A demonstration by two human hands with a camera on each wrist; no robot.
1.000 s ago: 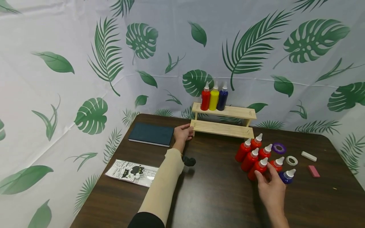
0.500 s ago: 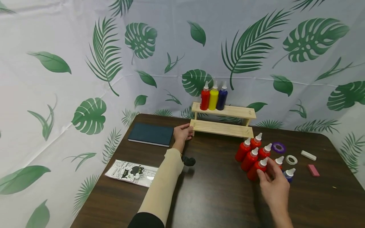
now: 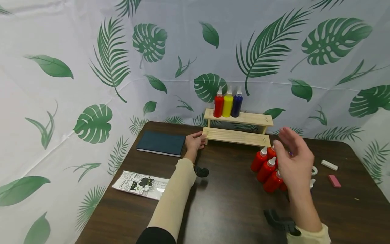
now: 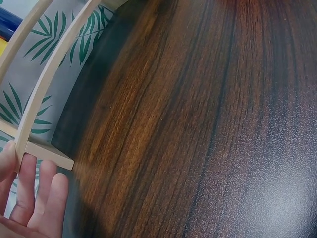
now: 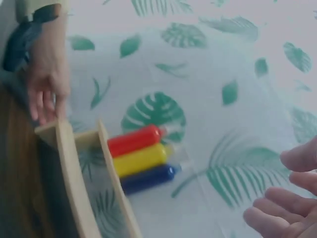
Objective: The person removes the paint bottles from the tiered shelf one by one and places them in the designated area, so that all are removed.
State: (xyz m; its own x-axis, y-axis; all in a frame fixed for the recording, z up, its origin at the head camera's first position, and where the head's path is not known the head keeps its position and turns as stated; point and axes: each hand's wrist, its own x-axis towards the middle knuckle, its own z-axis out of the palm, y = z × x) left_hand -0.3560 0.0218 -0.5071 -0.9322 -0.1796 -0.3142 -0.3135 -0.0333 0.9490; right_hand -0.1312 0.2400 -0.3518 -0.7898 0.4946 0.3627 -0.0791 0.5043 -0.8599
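Note:
My left hand pinches the left end of the lower board of a two-tier wooden shelf; in the left wrist view the thumb is above the board and the fingers below. On the upper tier stand a red bottle, a yellow bottle and a dark blue bottle, side by side with white nozzle caps. My right hand is raised over a cluster of red bottles, fingers apart and holding nothing. It hides part of the cluster and most of another blue bottle.
A dark notebook lies left of the shelf, with a printed packet nearer me. Right of the bottles are a white tape roll, partly hidden, a white stick-like block and a pink block. A leaf-patterned cloth hangs behind.
My right hand has left the front red bottle and moved up and forward over the cluster. The left hand keeps its hold on the shelf.

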